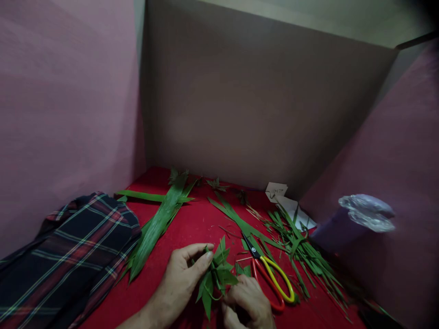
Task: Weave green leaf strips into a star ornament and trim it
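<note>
Left hand (181, 268) pinching a spiky green leaf bundle (222, 275), right hand (249, 299) curled beside it, its grip we cannot tell, red-and-yellow-handled black-bladed scissors (254, 251) nearby.

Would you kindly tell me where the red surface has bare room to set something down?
Mostly bare red surface lies beyond the left hand, between the broad leaves and the middle leaf. A smaller patch sits among the broad leaves, plaid cloth and crosswise leaf. It is crowded to the right, with scissors, cut strips and white paper.
</note>
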`<action>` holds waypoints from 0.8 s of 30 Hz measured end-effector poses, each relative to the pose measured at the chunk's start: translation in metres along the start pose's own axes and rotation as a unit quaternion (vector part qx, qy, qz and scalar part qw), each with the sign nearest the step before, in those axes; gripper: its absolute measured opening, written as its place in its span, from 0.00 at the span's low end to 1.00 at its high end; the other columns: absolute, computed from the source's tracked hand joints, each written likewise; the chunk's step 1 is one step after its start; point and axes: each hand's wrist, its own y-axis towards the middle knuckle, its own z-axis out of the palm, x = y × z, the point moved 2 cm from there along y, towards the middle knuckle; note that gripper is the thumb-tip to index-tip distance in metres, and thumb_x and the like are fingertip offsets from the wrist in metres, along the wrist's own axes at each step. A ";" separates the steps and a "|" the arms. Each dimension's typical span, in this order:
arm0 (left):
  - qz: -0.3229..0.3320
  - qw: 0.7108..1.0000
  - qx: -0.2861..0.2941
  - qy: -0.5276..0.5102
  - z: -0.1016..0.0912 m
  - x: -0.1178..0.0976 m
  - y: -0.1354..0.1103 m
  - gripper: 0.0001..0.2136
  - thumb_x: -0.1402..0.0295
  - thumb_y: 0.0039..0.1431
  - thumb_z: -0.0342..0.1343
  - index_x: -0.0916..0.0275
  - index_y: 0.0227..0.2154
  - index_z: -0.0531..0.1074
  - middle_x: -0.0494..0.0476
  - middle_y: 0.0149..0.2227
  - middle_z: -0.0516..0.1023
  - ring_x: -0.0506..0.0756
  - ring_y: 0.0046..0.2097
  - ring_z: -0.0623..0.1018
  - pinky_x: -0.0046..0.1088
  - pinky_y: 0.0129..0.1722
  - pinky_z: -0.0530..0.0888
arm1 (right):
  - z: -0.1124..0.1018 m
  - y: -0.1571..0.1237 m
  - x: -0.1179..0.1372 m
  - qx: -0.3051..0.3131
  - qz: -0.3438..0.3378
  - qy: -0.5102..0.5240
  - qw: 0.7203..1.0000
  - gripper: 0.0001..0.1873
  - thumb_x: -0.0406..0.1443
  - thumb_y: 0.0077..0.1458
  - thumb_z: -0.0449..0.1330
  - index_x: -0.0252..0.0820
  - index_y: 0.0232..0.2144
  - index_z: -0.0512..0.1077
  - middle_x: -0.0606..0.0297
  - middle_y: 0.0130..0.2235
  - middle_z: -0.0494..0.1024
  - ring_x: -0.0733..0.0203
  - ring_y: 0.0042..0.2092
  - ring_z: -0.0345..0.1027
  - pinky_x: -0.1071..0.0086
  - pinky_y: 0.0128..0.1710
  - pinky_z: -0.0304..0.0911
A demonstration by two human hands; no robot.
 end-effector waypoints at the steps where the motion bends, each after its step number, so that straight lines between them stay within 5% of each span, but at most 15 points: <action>1: -0.001 1.000 0.000 0.001 0.000 0.000 0.000 0.16 0.61 0.46 0.61 0.65 0.36 0.76 0.53 0.26 0.75 0.49 0.27 0.71 0.25 0.28 0.70 | 0.000 0.000 0.000 0.000 -0.001 0.001 1.000 0.07 0.27 0.41 0.51 0.40 0.18 0.58 0.71 0.18 0.63 0.67 0.24 0.57 0.72 0.26 0.49; 18: 0.016 1.000 0.005 0.007 -0.001 -0.005 -0.001 0.16 0.61 0.46 0.61 0.63 0.38 0.76 0.57 0.30 0.79 0.51 0.29 0.74 0.23 0.28 0.71 | 0.002 -0.003 0.006 -0.014 0.071 0.010 0.997 0.06 0.30 0.48 0.55 0.42 0.21 0.65 0.67 0.22 0.69 0.61 0.28 0.62 0.69 0.29 0.52; 24: 0.051 0.998 0.005 0.039 -0.005 -0.010 -0.002 0.15 0.61 0.49 0.59 0.62 0.39 0.76 0.58 0.35 0.79 0.52 0.33 0.75 0.25 0.34 0.71 | -0.008 0.002 0.009 -0.074 0.114 0.023 0.990 0.02 0.35 0.51 0.56 0.44 0.28 0.67 0.65 0.26 0.69 0.57 0.30 0.63 0.67 0.30 0.56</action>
